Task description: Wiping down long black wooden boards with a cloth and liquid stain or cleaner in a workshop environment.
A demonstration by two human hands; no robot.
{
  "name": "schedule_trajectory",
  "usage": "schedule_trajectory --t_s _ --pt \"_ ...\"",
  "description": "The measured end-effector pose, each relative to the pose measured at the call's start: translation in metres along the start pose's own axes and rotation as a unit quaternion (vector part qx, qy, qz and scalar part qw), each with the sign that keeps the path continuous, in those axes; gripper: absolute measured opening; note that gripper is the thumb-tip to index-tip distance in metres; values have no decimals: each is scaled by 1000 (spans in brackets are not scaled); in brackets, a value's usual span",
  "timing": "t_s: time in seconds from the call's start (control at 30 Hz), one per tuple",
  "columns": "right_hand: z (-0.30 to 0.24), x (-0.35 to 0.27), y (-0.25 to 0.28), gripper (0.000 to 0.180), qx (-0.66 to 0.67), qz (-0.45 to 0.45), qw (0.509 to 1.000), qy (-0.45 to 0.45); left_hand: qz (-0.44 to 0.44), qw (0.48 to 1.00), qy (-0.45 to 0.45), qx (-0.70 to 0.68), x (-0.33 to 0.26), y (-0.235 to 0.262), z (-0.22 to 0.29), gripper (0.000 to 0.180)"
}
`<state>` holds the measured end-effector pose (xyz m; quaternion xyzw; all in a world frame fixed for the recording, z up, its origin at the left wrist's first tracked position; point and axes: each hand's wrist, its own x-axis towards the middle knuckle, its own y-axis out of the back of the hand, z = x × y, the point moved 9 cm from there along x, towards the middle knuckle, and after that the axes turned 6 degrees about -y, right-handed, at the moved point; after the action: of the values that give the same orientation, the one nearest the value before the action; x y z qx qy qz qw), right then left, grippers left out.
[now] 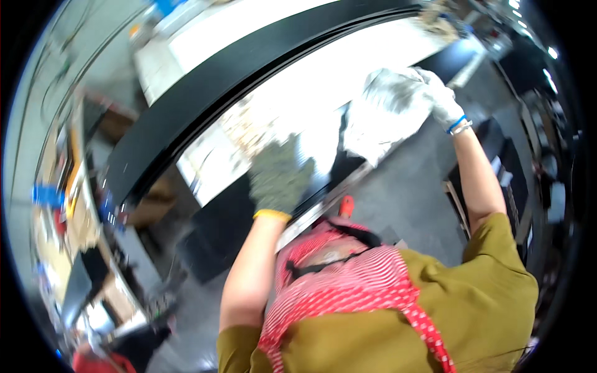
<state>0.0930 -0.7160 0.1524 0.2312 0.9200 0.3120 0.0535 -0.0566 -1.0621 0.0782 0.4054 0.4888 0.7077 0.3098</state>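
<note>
My left hand [278, 178], in a dark grey-green glove with a yellow cuff, lies with its fingers spread on the near long black panel [227, 211]. A bright glare covers the panel's surface beside its fingertips. To the right, my white-gloved right hand [440, 99] is closed on the upper edge of a crumpled whitish sheet [388, 115], which looks like thin plastic and is blurred. The sheet hangs over the same panel, its lower end close to the panel's near edge. Whether it touches the panel I cannot tell.
Another long black panel [205, 102] runs across the far side of the white table [339, 71]. Beige scraps [245, 124] lie between the panels. A cluttered shelf [74, 205] stands at left, and dark boards [497, 161] lean at right. A person in red [102, 362] is at lower left.
</note>
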Motion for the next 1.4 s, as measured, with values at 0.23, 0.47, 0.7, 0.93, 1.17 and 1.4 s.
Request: schedule_trajectory --t_s 0.23,0.47,0.7,0.93,1.17,1.4 --pt "32 -134 133 34 161 208 945 -195 -37 998 48 -19 -10 1 -6 56" --pt "65 -222 214 38 451 252 849 -106 71 980 -4 -184 77 15 113 58" --pt "34 -164 155 31 331 25 942 -38 -321 826 -329 -327 196 -177 324 87" --pt "153 -203 196 39 161 195 960 -120 -259 719 -132 -631 263 -121 413 43" --pt "197 -137 188 48 272 229 920 -167 -415 376 -31 -828 310 -109 472 73" --pt "203 -63 131 40 865 -77 475 -141 -238 703 -200 -640 414 -98 440 30"
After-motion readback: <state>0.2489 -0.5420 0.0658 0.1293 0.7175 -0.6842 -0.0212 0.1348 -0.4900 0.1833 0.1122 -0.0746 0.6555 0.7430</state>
